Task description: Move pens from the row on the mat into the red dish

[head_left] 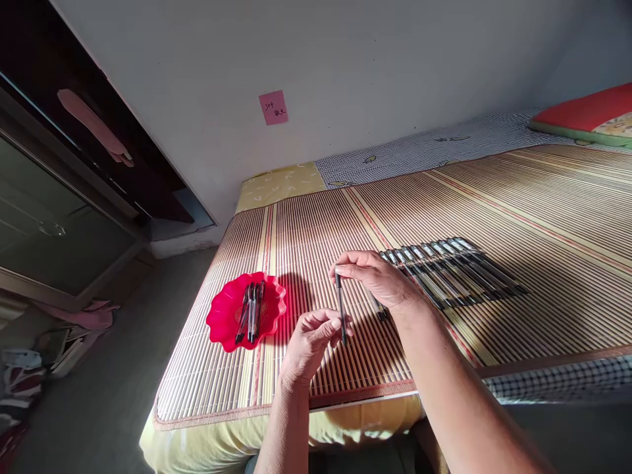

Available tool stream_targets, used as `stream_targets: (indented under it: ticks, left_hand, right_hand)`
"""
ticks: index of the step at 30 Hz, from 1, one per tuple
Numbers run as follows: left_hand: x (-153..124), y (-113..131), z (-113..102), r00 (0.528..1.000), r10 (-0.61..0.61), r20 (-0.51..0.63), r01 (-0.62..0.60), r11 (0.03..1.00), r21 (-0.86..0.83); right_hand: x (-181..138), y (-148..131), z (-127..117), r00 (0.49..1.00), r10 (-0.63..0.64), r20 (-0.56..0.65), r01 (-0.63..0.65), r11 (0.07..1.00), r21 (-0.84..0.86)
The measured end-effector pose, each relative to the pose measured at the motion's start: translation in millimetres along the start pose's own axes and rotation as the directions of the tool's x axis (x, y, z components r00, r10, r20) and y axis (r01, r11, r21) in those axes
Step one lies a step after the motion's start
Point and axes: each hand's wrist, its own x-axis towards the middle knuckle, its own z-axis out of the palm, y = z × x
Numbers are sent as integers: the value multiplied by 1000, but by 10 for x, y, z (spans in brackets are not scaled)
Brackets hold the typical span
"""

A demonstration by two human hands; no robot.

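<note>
A black pen point(340, 296) stands nearly upright between my two hands, above the striped mat. My left hand point(316, 339) pinches it near the lower end, and my right hand point(372, 276) grips its top end with the fingertips. To the right, a row of several black pens point(444, 273) lies side by side on the mat, partly behind my right hand. Left of my hands is a red scalloped plate point(222, 319) with several more black pens point(251, 309) in it, lying close together.
The bamboo mat point(306, 237) covers a bed whose near edge runs below my arms. A red and green pillow point(587, 115) lies at the far right. A pink note point(273, 107) is on the wall. At left are a dark door and a glass-fronted cabinet point(54, 217).
</note>
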Motion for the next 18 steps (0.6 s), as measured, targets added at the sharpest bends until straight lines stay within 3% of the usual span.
stream_targets:
  ticks: [11,18]
  left_hand:
    - [64,-29,44,970,92,-226,-69,992,108]
    - [66,-74,45,929,209,-306,-132,958,254]
  right_hand:
    - [16,18,63,999,-10,-38,7,997,-75]
    - [72,152,22,995,-71,-64,61,988,-145]
